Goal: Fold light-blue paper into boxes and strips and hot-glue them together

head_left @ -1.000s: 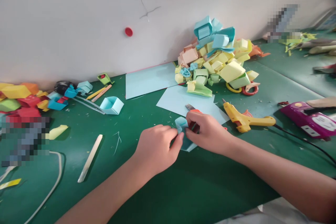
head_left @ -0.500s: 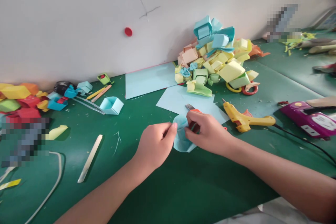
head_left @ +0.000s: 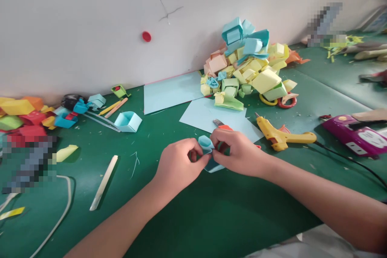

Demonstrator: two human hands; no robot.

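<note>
My left hand (head_left: 178, 165) and my right hand (head_left: 238, 153) meet over the green mat (head_left: 193, 209) and both pinch a small light blue folded paper piece (head_left: 207, 147). Its top is curled into a roll between my fingertips. My right hand also covers a red-handled cutter (head_left: 220, 125), whose blade tip pokes out behind it. A light blue sheet (head_left: 205, 117) lies just behind my hands.
A heap of folded paper boxes (head_left: 248, 68) stands by the wall. A yellow glue gun (head_left: 281, 135) and a purple device (head_left: 356, 135) lie at the right. A blue open box (head_left: 128, 121), a white stick (head_left: 104, 181) and coloured boxes (head_left: 24, 115) are at the left.
My hands have drawn closer together, and the blue paper, opened flatter half a second ago, is now curled tighter between my fingertips.
</note>
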